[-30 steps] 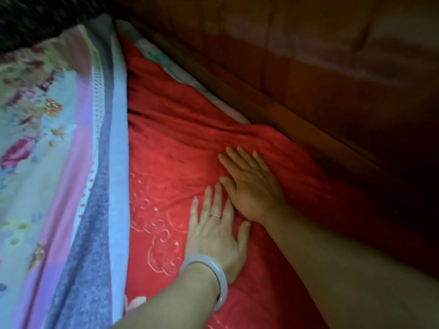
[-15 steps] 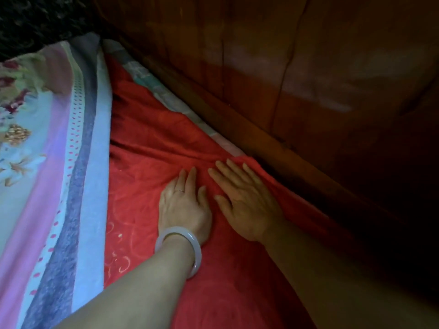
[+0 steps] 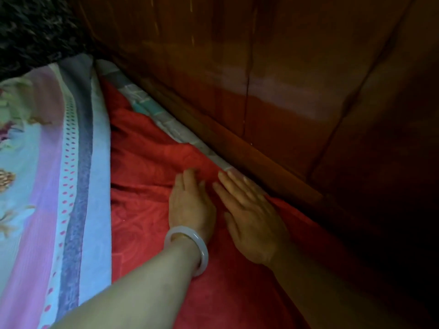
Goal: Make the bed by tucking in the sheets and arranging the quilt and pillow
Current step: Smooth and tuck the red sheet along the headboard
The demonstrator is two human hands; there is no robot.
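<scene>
A wrinkled red sheet (image 3: pixel 147 210) covers the bed between a flowered quilt (image 3: pixel 42 186) on the left and the wooden headboard (image 3: pixel 285 91) on the right. My left hand (image 3: pixel 190 205), with a pale bangle at the wrist, presses on the sheet with its fingertips curled into the fabric. My right hand (image 3: pixel 249 214) lies flat beside it, fingers apart, its tips at the sheet's edge next to a strip of pale checked cloth (image 3: pixel 166 122). No pillow is in view.
A raised wooden rail (image 3: pixel 261 162) runs along the foot of the headboard close to my right hand. A dark, fuzzy fabric (image 3: pixel 31 27) fills the top left corner beyond the quilt.
Both hands have slid forward along the red sheet toward the headboard rail. My left hand's fingers have curled, and my right fingertips now reach the sheet's edge.
</scene>
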